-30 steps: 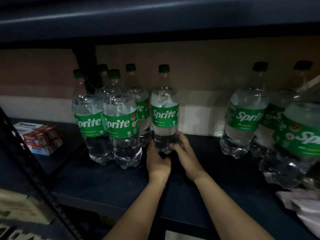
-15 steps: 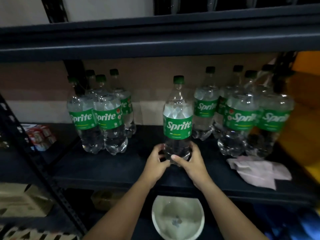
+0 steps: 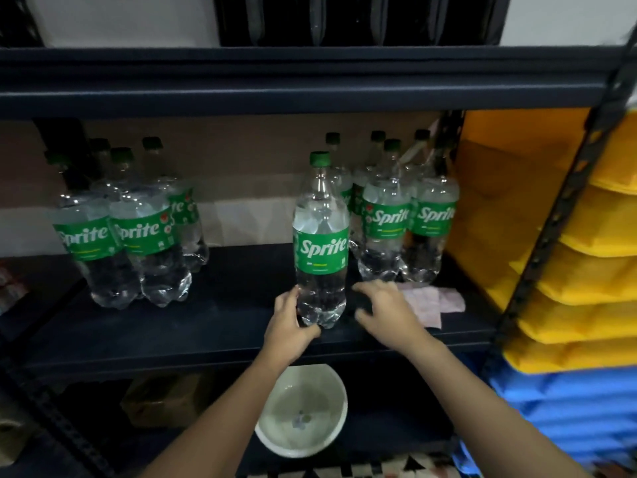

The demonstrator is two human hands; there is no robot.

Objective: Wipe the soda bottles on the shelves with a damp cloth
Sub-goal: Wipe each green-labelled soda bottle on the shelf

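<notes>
A clear Sprite bottle (image 3: 321, 243) with a green label and cap stands upright near the front of the dark shelf (image 3: 213, 326). My left hand (image 3: 287, 322) grips its base from the left. To the right of the bottle, my right hand (image 3: 386, 310) hovers off it with fingers spread, blurred, just left of a pale pink cloth (image 3: 432, 301) lying on the shelf. A left group of Sprite bottles (image 3: 138, 236) stands at the back left and a right group of Sprite bottles (image 3: 406, 222) at the back right.
A white bowl (image 3: 303, 408) sits below the shelf's front edge. Stacked yellow trays (image 3: 586, 270) and blue trays (image 3: 568, 419) fill the right side beyond the rack's upright post. A cardboard box (image 3: 165, 398) sits on the lower level. Another shelf board runs overhead.
My right hand has let go of the bottle and moved right toward the cloth. The left hand still holds the bottle's base. The view has pulled back and shifted right.
</notes>
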